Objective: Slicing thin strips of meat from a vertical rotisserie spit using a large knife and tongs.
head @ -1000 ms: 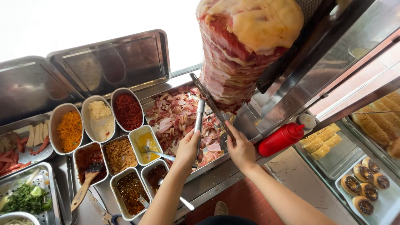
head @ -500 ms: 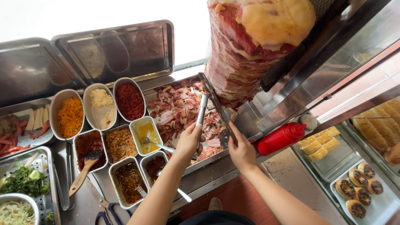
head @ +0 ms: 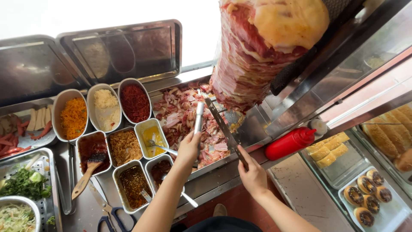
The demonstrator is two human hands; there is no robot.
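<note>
My left hand (head: 189,148) closed round steel tongs (head: 198,118); my right hand (head: 253,175) gripping long knife (head: 223,127), both over meat tray (head: 182,114).

Steel counter (head: 296,189): sauce tubs (head: 133,182), red squeeze bottle (head: 289,143), scissors (head: 107,215), pastry tray (head: 392,215)

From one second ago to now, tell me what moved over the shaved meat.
Little changed. The left hand keeps its grip on the slim metal tongs, the right hand on the long dark knife; both stay over the steel tray of shaved meat, their shifts slight. The red squeeze bottle stayed put.
</note>
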